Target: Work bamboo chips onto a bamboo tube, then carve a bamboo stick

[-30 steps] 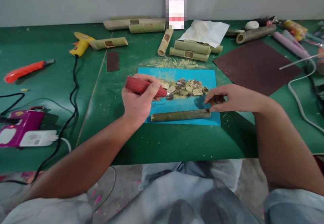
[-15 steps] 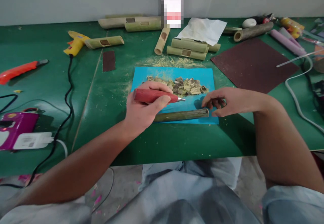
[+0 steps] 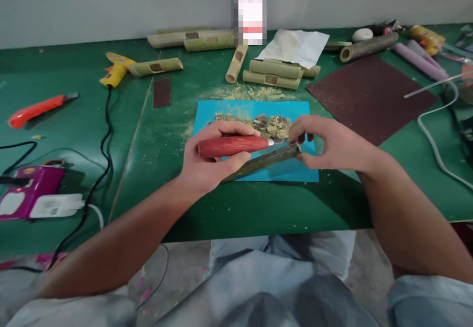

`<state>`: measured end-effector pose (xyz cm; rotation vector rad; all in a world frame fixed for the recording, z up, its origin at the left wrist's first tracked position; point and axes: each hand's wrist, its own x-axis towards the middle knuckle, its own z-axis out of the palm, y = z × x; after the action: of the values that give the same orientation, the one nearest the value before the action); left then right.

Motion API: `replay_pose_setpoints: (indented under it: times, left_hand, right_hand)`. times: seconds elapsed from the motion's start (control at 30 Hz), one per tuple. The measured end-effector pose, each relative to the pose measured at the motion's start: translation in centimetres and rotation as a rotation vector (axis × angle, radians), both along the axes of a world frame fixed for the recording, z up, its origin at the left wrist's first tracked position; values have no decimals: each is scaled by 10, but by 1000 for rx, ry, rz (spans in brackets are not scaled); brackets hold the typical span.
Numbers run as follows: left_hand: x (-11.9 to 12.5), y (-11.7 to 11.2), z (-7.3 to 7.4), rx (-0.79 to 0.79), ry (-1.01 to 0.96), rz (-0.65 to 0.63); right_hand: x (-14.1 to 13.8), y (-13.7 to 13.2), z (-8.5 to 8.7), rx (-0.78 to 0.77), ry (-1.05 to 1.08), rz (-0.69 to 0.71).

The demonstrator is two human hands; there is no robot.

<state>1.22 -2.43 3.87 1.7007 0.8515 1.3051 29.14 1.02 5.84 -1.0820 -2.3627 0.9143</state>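
My left hand (image 3: 201, 169) is closed around the red wooden handle of a carving knife (image 3: 232, 146), its short metal blade pointing right. Under and beyond that hand lies a dark green bamboo tube (image 3: 264, 162), the left end partly hidden by my fingers. My right hand (image 3: 328, 142) pinches the tube's right end between thumb and fingers, and that end is tilted up off the blue sheet (image 3: 295, 172). The knife tip is close to the tube's raised end; whether they touch, I cannot tell. Behind my hands sits a heap of bamboo chips (image 3: 273, 126).
Cut bamboo tubes (image 3: 273, 68) lie at the back, some under white paper (image 3: 295, 46). A brown sheet (image 3: 373, 95) is to the right. On the left are a yellow glue gun (image 3: 116, 71), an orange cutter (image 3: 39, 110), a purple power strip (image 3: 39, 184) and black cables.
My right hand has moved left and taken hold of the bamboo tube's right end, raising it. My left hand still holds the knife, now nearer that end. The view shifted slightly.
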Motion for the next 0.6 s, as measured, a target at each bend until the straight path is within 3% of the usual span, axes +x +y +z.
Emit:
replay_pose_setpoints:
  times: [0.13,0.3,0.6]
  left_hand:
    - [-2,5,1,81,-42,-107]
    - [1,4,7,181,-41,-112]
    - [-3,5,2,222,14,-158]
  right_hand:
    - [-4,0,-6,46,247,-99]
    - [-14,-3,-13,64,503,-133]
    - [-21,-7,-19,139,621,-114]
